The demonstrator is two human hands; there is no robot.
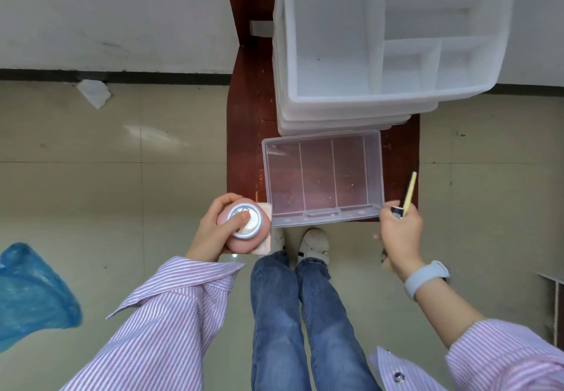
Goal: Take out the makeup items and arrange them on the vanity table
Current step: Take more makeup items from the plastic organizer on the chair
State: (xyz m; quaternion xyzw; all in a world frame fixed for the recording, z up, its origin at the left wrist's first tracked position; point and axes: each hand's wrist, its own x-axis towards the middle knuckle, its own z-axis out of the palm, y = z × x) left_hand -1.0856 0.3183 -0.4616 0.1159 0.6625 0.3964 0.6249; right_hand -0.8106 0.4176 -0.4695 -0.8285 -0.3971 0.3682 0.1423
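My left hand [215, 230] grips a stack of makeup items just off the table's front left corner: a round silver-lidded compact [247, 221] under my thumb, a pink puff [247, 242] beneath it, and a flat pink square case [265, 231] at the bottom. My right hand [401, 231] holds several slim makeup sticks, among them a black pencil and a cream-coloured one [409, 192], pointing up and away. Between both hands a clear divided plastic box [323, 176] lies with all its compartments bare on the dark red table [247, 134].
A white multi-compartment organizer [390, 39] stands on stacked white drawers at the table's back. A blue plastic bag [30, 293] lies on the floor at left, a crumpled paper [94, 92] by the wall. My legs and shoes are below the table's front edge.
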